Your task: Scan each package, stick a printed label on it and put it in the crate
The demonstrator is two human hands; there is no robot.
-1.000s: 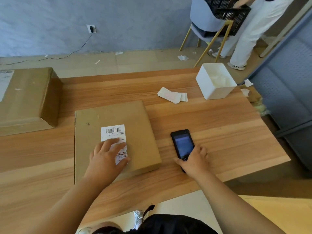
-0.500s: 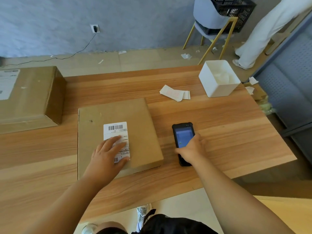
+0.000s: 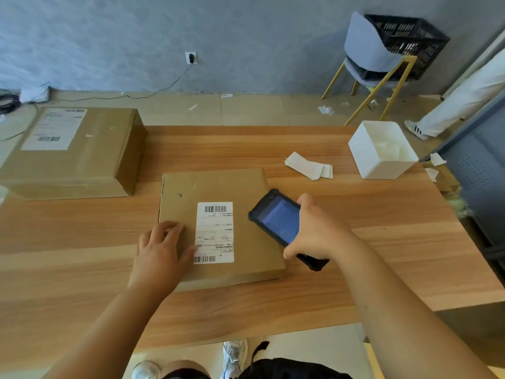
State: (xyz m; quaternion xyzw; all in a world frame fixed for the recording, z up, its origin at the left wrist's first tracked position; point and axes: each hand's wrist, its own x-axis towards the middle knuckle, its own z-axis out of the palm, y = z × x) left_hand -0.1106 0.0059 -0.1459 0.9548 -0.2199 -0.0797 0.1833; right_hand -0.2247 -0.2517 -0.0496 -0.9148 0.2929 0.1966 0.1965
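A wood-grain table [image 3: 82, 228] stood before a grey wall. A flat rectangular cardboard package [image 3: 213, 187] lay on it. The left hand [image 3: 161, 250] rested on the package, fingers relaxed; the right hand [image 3: 319, 231] gripped a black handheld scanner [image 3: 276, 217] just right of its white barcode label [image 3: 215, 231].

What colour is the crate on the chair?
The crate is black, with slotted walls; it shows best at the top right of the head view.

Label [image 3: 215, 232] print too small to read. Right hand [image 3: 319, 231] covers much of handheld scanner [image 3: 276, 220]. Crate [image 3: 410, 34] partly behind chair [image 3: 366, 47].
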